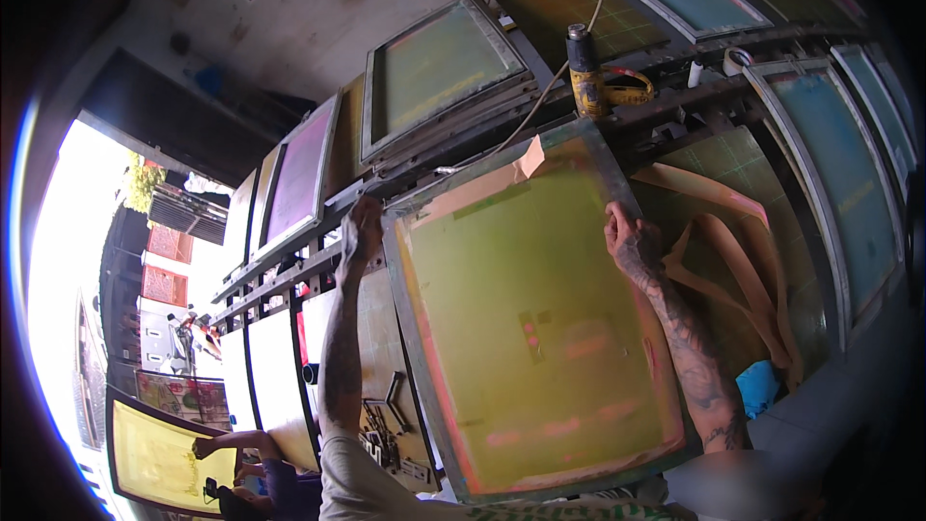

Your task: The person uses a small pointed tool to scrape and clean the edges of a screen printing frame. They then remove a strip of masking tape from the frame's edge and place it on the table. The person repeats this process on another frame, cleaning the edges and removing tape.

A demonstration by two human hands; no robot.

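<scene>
A large silk-screen frame (pixel 659 328) with yellow-green mesh and pink stains lies tilted in front of me. Brown tape (pixel 473 195) runs along its far edge, and one loose flap of it sticks up. My left hand (pixel 362 227) is closed just outside the far left corner of the frame. On the right side rail, my right hand (pixel 632 236) is closed, its fingers curled at the frame's edge. What either set of fingers holds, if anything, is too small to make out.
Beyond the frame a yellow and black heat gun (pixel 585 72) stands on a rail with its cord. Long loose strips of brown tape (pixel 728 260) lie at right near a blue cloth (pixel 758 388). More screens surround me. At lower left another person (pixel 275 482) handles a yellow screen (pixel 159 453).
</scene>
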